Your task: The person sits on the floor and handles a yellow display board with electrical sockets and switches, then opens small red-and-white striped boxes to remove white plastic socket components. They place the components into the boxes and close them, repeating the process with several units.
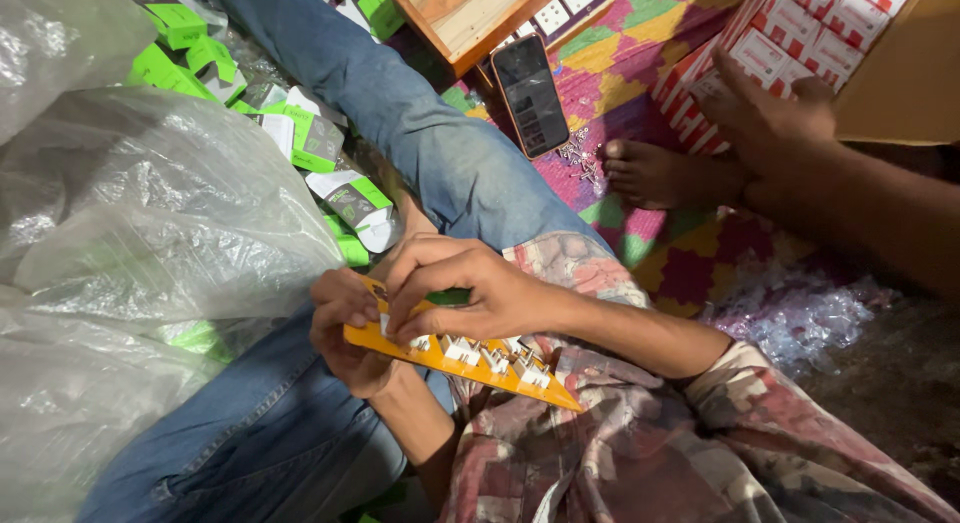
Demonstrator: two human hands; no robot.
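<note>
Looks like a home-based packing setup, people sitting right on the floor rather than at benches. There's a colourful patchwork mat [690, 253] underfoot, a heap of small green-and-white product boxes [300, 133], big clear plastic bags [150, 213] piled at one side, and a cardboard carton [900, 73] stacked with red-and-white boxes [800, 33]. A phone [530, 93] lies on the mat.
</note>
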